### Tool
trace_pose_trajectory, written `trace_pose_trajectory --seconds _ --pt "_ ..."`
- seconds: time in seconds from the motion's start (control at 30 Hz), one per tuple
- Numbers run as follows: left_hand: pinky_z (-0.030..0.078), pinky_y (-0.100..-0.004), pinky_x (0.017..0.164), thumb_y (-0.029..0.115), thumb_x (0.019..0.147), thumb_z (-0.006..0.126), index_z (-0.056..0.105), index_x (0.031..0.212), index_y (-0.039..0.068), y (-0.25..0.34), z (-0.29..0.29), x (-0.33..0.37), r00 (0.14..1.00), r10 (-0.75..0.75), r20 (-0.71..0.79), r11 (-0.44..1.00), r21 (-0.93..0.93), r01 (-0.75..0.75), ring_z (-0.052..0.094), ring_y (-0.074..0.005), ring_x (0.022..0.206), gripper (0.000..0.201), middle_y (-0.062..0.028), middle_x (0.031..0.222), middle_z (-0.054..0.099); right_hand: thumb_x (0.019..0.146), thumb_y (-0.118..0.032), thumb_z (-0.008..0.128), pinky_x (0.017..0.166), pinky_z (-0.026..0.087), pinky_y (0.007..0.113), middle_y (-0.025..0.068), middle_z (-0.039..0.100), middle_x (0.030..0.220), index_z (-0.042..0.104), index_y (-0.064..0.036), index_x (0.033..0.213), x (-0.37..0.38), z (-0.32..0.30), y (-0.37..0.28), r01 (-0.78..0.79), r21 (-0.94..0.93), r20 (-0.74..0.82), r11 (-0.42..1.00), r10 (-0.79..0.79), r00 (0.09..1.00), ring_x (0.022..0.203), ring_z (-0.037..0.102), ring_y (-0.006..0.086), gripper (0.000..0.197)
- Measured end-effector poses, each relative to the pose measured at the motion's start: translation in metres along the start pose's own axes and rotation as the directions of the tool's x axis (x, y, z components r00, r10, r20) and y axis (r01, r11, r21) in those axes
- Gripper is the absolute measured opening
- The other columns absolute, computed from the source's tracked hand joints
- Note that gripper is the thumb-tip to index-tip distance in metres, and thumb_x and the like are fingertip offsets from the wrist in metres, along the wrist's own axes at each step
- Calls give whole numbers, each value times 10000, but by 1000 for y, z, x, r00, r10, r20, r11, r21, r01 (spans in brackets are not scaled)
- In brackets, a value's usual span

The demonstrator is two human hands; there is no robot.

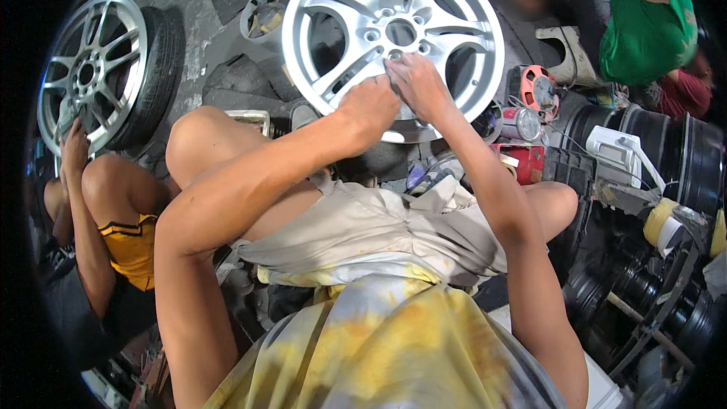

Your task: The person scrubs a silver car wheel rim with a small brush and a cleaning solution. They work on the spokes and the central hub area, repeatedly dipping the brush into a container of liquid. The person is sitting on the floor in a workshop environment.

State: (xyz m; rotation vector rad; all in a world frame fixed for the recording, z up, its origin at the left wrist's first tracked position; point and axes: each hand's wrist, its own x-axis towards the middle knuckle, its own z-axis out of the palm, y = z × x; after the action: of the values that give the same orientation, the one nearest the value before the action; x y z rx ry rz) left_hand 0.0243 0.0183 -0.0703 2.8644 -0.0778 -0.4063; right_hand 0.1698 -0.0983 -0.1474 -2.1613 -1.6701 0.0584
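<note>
A silver alloy wheel (421, 29) with several paired spokes lies face up in front of me, its near rim by my knees. Both of my hands are over the near spoke, just below the centre hole. My left hand (372, 110) is closed in a loose fist at the spoke, its knuckles toward the hub. Touching it on the right, my right hand (418, 85) has its fingers bent and pinched down by the lowest bolt hole. Whatever the fingers hold is hidden or too small to make out.
At left, a co-worker's hand (76, 148) touches another alloy wheel (113, 53), beside a black tyre (160, 68). A round tub (265, 7) stands behind. On the right are an orange-and-grey reel (539, 91), a tin can (521, 123), black steel rims (644, 132) and a person in green (644, 34).
</note>
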Motion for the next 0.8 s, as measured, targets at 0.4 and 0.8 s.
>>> trace_pose_trajectory --seconds 0.4,0.8 --pt "355 -510 1159 75 939 502 341 1498 -105 -10 50 35 996 -6 -88 944 327 35 393 -429 1432 609 -309 1527 386 896 -79 650 932 488 404 117 680 1072 685 -28 1172 -90 -70 -6 -243 -23 -117 970 239 964 1001 633 306 283" --pt "412 -461 1084 199 924 553 542 1372 -43 35 67 49 967 188 -174 952 274 -136 455 -424 1373 508 -305 1495 438 860 -50 620 900 505 394 131 657 1059 701 16 1069 -4 -46 97 26 -230 -182 973 -69 981 1007 608 289 233"
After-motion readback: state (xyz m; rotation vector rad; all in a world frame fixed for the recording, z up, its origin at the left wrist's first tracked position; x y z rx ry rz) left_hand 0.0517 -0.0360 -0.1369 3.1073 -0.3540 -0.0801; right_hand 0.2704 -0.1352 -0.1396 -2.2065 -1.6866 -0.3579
